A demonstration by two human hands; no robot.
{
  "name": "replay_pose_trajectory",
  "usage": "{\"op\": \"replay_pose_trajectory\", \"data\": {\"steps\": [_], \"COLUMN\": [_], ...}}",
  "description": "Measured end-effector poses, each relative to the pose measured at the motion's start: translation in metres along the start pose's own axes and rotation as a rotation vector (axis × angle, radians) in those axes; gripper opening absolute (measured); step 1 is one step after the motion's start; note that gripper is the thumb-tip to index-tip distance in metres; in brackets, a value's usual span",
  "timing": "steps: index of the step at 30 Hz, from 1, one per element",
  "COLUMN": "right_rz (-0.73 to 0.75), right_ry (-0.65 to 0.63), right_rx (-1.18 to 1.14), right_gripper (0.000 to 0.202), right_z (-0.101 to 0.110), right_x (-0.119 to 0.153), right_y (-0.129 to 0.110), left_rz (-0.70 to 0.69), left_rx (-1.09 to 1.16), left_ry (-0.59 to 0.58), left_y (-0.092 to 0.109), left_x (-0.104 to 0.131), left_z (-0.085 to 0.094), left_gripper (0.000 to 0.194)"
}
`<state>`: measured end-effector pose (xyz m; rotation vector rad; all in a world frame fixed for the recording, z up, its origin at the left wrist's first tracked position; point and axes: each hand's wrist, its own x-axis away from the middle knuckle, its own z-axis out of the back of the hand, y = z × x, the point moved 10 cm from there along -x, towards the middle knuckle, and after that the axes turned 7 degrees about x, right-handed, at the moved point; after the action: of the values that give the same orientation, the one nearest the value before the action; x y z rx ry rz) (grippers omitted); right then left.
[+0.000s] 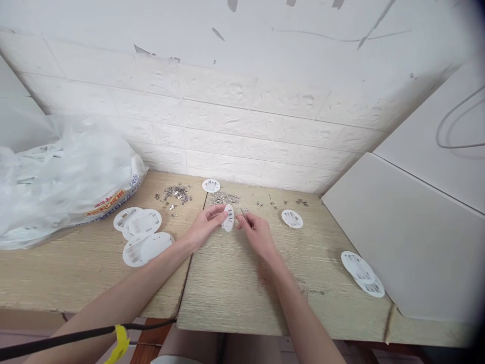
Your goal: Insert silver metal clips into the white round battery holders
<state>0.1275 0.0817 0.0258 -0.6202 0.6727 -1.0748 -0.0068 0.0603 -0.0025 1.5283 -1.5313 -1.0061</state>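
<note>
The left hand (208, 226) reaches forward, pinching a tilted white disc (228, 218); the right hand (259, 235) pinches a thin tool (243, 214). The disc lies between both hands.

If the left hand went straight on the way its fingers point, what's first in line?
With the white disc in its grip, the left hand would probably meet the right hand or its thin tool first; depth is unclear.

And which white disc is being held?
The disc in the left hand: it's tipped up, while the other loose discs rest on the table or each other.
</note>
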Motion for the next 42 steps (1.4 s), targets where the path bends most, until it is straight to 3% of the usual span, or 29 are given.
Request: {"op": "replay_pose_trajectory", "data": {"steps": [8,13,19,25,30,35,42], "right_rz": [-0.144,-0.214,-0.190,-0.064,0.130,0.376,0.537], "right_ry": [-0.094,-0.121,-0.097,0.089,0.251,0.216,0.194], "right_rx": [-0.412,-0.460,-0.460,-0.372,-0.132,0.078,0.165], "right_gripper": [0.027,0.028,0.027,0.022,0.016,0.011,0.020], "right_z": [-0.020,-0.024,-0.025,-0.005,0.017,0.011,0.004], "right_x": [-0.001,0.003,0.000,-0.004,0.006,0.017,0.028], "right_y": [0.015,0.017,0.018,0.012,-0.014,-0.042,-0.052], "left_rz": [-0.041,-0.042,-0.058,-0.139,-0.192,-0.384,-0.522], "left_rx": [-0.070,-0.102,-0.137,-0.219,-0.373,-0.566,-0.768], "left_ry": [-0.068,-0.094,-0.102,-0.101,-0.004,0.040,0.012], "left_y": [0.003,0.003,0.006,0.022,0.026,0.042,0.053], "left_x": [0.003,0.004,0.005,0.006,0.006,0.011,0.023], "left_z": [-0.007,-0.010,-0.012,-0.019,-0.010,-0.010,-0.018], "left_gripper": [0.043,0.042,0.042,0.040,0.033,0.023,0.011]}}
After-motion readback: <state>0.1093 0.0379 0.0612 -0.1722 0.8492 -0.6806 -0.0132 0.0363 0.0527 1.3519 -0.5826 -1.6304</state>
